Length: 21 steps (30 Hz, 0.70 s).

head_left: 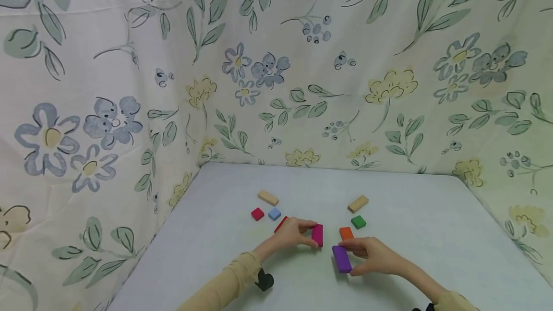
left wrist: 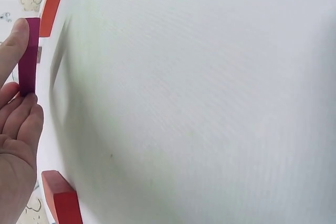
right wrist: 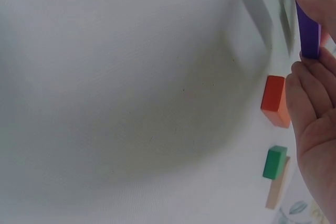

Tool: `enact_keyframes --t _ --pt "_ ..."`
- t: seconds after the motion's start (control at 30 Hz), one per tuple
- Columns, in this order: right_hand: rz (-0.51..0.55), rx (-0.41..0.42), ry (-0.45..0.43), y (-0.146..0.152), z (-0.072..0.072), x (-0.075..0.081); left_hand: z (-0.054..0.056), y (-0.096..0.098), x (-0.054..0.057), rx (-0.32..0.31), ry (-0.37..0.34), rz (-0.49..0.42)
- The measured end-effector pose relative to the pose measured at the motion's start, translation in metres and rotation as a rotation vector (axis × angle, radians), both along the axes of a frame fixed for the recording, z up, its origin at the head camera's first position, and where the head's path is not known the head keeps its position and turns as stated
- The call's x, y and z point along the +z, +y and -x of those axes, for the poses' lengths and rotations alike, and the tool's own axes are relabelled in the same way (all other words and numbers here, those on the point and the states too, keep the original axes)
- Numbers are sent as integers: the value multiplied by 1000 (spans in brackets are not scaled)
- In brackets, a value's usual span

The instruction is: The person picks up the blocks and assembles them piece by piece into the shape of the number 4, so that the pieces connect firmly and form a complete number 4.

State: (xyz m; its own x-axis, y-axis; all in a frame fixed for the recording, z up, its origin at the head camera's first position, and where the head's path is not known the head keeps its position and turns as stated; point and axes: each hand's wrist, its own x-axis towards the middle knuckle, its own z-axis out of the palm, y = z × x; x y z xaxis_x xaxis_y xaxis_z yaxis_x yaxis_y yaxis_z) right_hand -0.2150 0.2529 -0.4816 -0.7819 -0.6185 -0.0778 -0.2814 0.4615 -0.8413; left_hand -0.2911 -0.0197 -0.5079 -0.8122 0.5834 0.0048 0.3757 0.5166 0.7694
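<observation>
My left hand (head_left: 294, 233) pinches a magenta block (head_left: 317, 235) by its two ends, thumb at the near end and fingers at the far end. In the left wrist view that magenta block (left wrist: 30, 56) stands out from the white tabletop, held above it. A purple block (head_left: 342, 259) is pinched the same way by my right hand (head_left: 375, 256), to the right and a little nearer. Just beyond the right fingers lies an orange block (head_left: 346, 233). Behind the left hand a red block (head_left: 281, 224) is partly hidden.
Farther back on the white table (head_left: 410, 215) lie a small red block (head_left: 257, 213), a blue block (head_left: 274, 213) and a wooden block (head_left: 268, 197). On the right are a green block (head_left: 358, 222) and another wooden block (head_left: 358, 204). Flowered cloth (head_left: 302, 124) encloses the back and sides.
</observation>
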Motion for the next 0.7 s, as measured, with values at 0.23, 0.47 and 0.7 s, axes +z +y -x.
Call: enact_keyframes --t 0.23,0.47,0.7 --pt "6 -6 -8 -3 -1 1 -1 6 -4 -6 16 -18" --pt "-3 -14 5 -6 -1 -2 -2 9 -5 3 41 13" --pt "-5 -12 2 -10 -1 1 -3 11 -4 -8 60 16"
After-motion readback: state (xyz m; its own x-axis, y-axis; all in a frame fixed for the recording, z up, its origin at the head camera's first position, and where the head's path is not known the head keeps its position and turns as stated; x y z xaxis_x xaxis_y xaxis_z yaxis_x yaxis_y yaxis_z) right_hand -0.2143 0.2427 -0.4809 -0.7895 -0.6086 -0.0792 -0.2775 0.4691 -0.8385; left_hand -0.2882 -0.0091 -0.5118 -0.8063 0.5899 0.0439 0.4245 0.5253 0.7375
